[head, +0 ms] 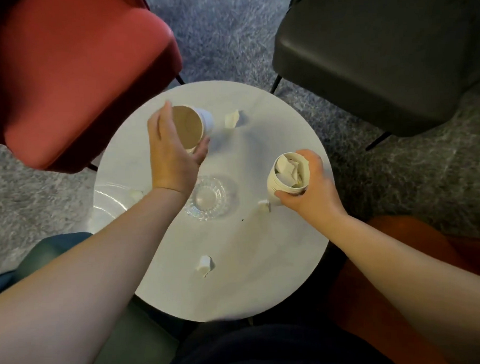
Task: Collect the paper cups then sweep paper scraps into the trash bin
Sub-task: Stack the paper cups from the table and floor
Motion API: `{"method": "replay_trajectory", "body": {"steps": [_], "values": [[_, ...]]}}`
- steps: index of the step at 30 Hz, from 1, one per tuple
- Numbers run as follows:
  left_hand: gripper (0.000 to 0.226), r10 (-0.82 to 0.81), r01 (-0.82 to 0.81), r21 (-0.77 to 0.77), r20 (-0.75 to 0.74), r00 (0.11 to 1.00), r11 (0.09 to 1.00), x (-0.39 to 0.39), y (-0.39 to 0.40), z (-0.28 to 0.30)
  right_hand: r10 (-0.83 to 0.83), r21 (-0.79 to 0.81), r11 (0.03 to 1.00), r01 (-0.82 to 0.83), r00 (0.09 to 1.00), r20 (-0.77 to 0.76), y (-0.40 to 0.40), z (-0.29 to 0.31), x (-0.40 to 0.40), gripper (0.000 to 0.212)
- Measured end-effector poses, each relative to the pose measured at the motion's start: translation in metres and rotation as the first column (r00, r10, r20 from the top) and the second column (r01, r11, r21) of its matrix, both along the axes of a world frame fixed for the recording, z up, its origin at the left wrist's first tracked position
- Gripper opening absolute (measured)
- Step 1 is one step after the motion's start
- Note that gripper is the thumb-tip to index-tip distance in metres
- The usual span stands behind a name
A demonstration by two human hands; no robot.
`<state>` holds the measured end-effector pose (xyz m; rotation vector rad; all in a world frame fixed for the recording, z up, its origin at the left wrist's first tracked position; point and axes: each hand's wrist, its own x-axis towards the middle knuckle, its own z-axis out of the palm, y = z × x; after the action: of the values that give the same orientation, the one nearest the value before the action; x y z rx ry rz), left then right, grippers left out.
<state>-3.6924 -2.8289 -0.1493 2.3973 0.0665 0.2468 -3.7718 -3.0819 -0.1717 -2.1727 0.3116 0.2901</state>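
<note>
Left hand (174, 154) wrapped round empty paper cup (193, 126), lifted and tilted, mouth toward camera, long axis pointing away toward far table edge. Right hand (308, 190) gripping stacked cup (288, 177) stuffed with crumpled paper, upright, near right rim of round white table (238, 297). Cups well apart, empty one up and left of stack; nesting likely next, needing left cup turned upright over the stack mouth. Scraps loose on the tabletop: far scrap (232, 119) just right of empty cup, one (264, 206) beside right hand, near scrap (205, 265) toward body. Glass ashtray (208, 198) between forearms. Trash bin not in view.
</note>
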Motion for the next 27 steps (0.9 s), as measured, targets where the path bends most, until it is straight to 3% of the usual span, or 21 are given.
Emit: {"method": "replay_trajectory", "body": {"steps": [3, 6, 14, 19, 27], "values": [[0.085, 0.048, -0.048, 0.002, -0.037, 0.998, 0.999, 0.005, 0.023, -0.004, -0.023, -0.020, 1.000, 0.023, 1.000, -0.006, 0.004, -0.002, 0.000, 0.087], [0.088, 0.039, -0.035, 0.025, -0.172, 0.984, 0.999, 0.011, 0.030, -0.016, -0.060, -0.043, 0.997, 0.059, 0.998, -0.022, 0.004, -0.004, -0.002, 0.087], [0.085, -0.065, 0.122, 0.104, -0.439, 0.896, 0.987, 0.017, 0.023, -0.051, -0.118, -0.059, 0.991, 0.117, 0.993, -0.005, 0.002, -0.007, -0.009, 0.086], [0.089, -0.190, 0.230, 0.029, -0.469, 0.862, 0.973, 0.015, 0.009, -0.054, -0.153, -0.051, 0.987, 0.155, 0.987, 0.048, 0.004, 0.001, -0.007, 0.086], [0.091, -0.441, 0.522, 0.028, -0.499, 0.746, 0.852, -0.007, -0.042, -0.052, -0.118, -0.038, 0.991, 0.130, 0.968, 0.223, 0.012, 0.037, 0.014, 0.091]]}}
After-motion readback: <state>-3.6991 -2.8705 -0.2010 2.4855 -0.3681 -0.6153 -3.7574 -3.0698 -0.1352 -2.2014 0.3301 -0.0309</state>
